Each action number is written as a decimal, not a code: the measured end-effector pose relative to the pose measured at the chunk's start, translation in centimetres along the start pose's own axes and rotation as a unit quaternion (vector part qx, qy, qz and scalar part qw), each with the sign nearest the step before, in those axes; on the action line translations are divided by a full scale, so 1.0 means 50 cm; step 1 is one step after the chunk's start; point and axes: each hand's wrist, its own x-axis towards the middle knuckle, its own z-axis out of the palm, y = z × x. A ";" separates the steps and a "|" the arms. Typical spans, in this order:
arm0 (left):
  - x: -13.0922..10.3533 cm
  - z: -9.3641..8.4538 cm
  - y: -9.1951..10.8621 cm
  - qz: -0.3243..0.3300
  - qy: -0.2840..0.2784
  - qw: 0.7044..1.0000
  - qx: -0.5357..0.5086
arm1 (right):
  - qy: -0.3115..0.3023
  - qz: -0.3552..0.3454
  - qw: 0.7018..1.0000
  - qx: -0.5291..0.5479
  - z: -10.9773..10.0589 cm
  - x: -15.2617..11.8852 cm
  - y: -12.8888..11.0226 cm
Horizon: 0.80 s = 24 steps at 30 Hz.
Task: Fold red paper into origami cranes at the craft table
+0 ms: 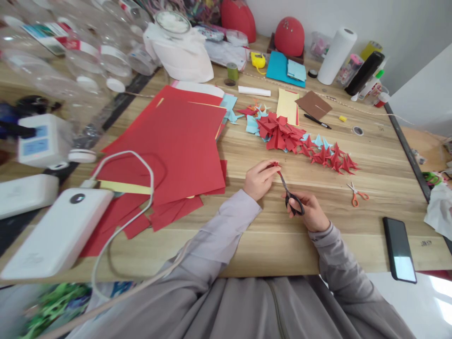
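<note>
Between the fingertips of my left hand (259,180) is a small piece of folded red paper (275,165), partly hidden by the fingers. My right hand (311,211) grips black-handled scissors (290,197) by their loops, and the blades reach up to the red paper. Just beyond my hands lies a heap of folded red paper pieces (280,132), with light blue folded pieces (318,141) among them. Orange-handled scissors (356,194) lie to the right of my right hand.
Large red paper sheets (187,146) are stacked on the left, near a white power bank (60,230) with a looping cable. A phone (399,247) lies at the right front edge. Plastic bottles (88,52) crowd the far left. A black pen (317,121) and brown paper (314,104) lie behind the heap.
</note>
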 end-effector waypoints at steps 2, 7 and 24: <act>-0.001 0.000 -0.001 -0.008 -0.007 1.000 0.004 | 0.001 -0.001 1.000 -0.002 0.000 0.000 0.000; -0.003 0.000 -0.001 -0.023 -0.019 1.000 0.001 | 0.002 0.000 1.000 0.001 -0.001 0.001 0.002; -0.005 -0.003 -0.002 -0.006 -0.026 1.000 -0.003 | 0.008 0.033 0.999 0.030 -0.004 -0.003 -0.006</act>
